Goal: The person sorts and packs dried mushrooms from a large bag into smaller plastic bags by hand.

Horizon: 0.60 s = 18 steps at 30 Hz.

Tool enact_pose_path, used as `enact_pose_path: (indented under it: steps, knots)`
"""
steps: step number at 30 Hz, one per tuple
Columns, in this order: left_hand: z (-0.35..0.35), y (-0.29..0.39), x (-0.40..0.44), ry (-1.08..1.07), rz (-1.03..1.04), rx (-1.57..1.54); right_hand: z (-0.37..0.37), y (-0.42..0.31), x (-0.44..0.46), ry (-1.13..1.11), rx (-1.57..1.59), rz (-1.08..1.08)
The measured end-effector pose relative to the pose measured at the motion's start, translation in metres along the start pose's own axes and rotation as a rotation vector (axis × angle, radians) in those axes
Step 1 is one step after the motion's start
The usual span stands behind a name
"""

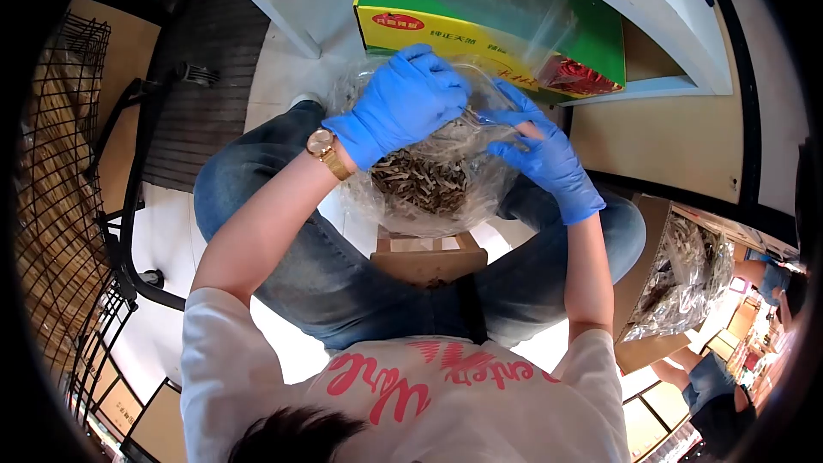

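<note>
A clear plastic bag point(489, 180) stands open between my knees, with dark grey-brown dried strips point(420, 182) inside. My left hand point(407, 107), in a blue glove, is over the left side of the bag's mouth with its fingers curled inward. Whatever those fingers grip is hidden beneath them. On the right side, my right hand point(549, 154) has its gloved fingers closed on the bag's crumpled rim. Bare skin shows at one finger of that glove.
Beneath the bag is a small wooden stool point(429, 264). A green and yellow box point(489, 13) lies ahead under a white frame point(677, 17). To the left stands a black wire cart point(64, 120); to the right, a carton holds a plastic bag point(681, 283). Other people appear at far right.
</note>
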<state>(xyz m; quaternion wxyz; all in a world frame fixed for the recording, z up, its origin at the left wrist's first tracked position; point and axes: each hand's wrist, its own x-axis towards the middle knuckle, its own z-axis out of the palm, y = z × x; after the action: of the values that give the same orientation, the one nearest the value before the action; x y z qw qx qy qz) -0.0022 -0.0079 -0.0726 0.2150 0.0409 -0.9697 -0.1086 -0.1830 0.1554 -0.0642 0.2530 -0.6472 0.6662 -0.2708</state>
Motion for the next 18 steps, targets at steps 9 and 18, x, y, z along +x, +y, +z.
enact_pose_path:
  steps: [9,18]
  knots:
    - [0.018,-0.032,-0.04,-0.36,-0.366,0.165,0.047,0.054,-0.012,0.012,-0.098,0.227]
    - [0.006,-0.036,-0.039,-0.29,-0.418,0.249,0.226,0.143,-0.047,-0.424,-0.614,0.053]
